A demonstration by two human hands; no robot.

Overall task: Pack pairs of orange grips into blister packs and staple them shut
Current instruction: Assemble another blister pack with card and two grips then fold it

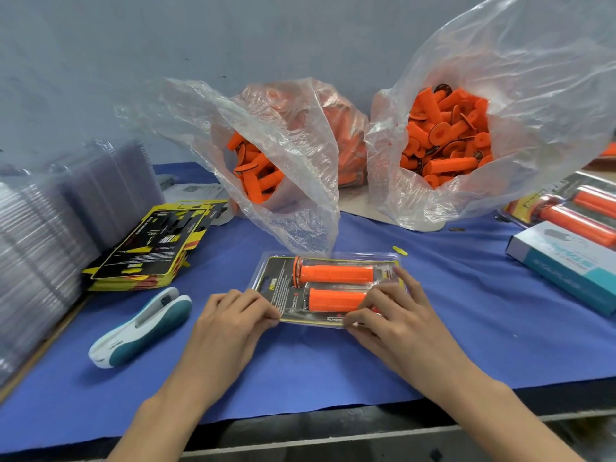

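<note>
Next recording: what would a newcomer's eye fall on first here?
Two clear bags heaped with orange grips stand at the back, the left bag and the right bag. In the middle of the blue mat lies a blister pack with two grips inside, its near edge held by the left hand and right hand. A white-and-teal stapler lies to its left.
</note>
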